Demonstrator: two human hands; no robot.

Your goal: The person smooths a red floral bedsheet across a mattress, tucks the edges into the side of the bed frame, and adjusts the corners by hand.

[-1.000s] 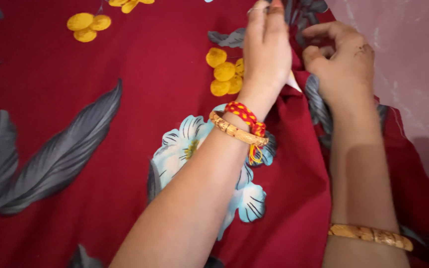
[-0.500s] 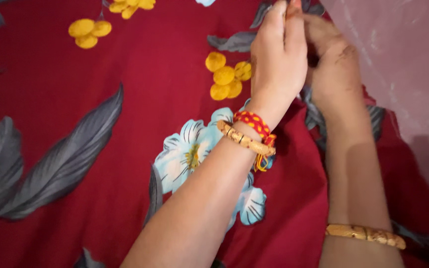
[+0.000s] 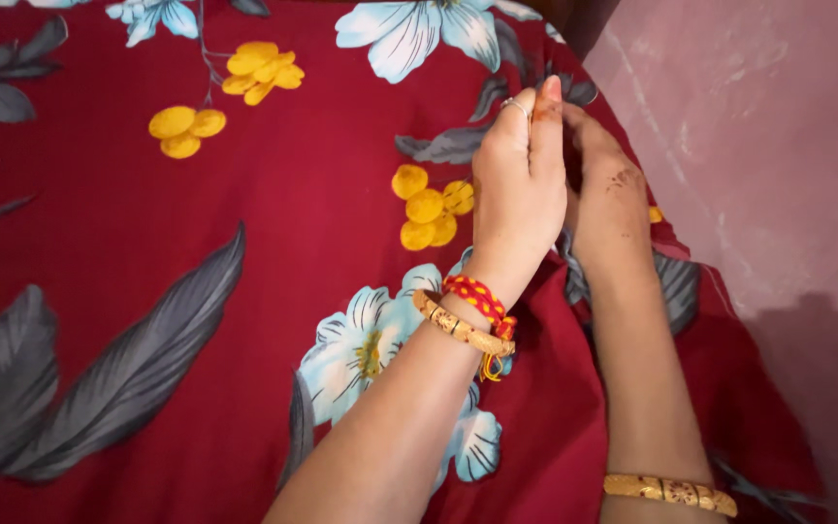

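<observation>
- The red floral cloth [image 3: 273,213] spreads flat beneath both forearms; its right edge bunches up under the two hands, beside the pink wall [image 3: 768,165]
- left hand [image 3: 519,184] stands fingers-up, curled, pressed against the right hand [image 3: 608,204]; whether either pinches the cloth I cannot tell
- gold bangles [image 3: 463,325] ring both wrists; a red-and-yellow thread band [image 3: 477,296] lies just above the left one

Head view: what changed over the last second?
The right hand closed in beside the left hand; both now pinch the red floral sheet at its edge. The view tilted, showing more sheet beyond them. Bangles, wrist thread and wall unchanged.
</observation>
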